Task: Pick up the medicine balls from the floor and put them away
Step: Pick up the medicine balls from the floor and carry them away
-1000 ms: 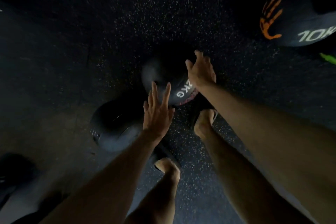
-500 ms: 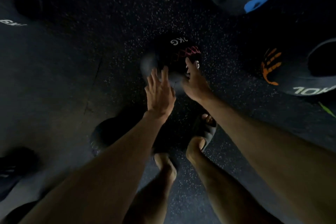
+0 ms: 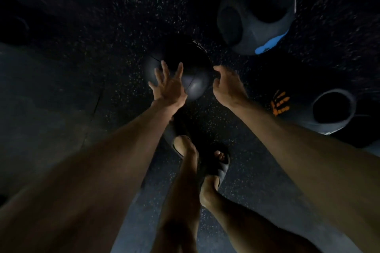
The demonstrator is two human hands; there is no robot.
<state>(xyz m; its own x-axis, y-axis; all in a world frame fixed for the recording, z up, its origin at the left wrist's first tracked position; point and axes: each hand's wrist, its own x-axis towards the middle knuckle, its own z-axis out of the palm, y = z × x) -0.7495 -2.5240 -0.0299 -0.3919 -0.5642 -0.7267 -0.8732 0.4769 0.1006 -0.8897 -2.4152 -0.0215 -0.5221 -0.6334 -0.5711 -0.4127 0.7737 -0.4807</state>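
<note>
Pickup step, I reckon: small black ball [image 3: 193, 82] on floor [image 3: 82, 109] at 12 o'clock, blurry. L hand [image 3: 169, 88] spread at its 7, R hand [image 3: 227, 86] loosely cupped at 3, empty. Next: clamp both sides, lift.

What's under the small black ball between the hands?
Speckled floor shows around the ball; directly beneath is hidden by the ball itself. The left hand covers its near edge.

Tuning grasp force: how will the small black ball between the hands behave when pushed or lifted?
The small round black medicine ball lies free on the flat speckled floor, so a nudge probably rolls it. Its smooth sheen suggests a slippery surface.
</note>
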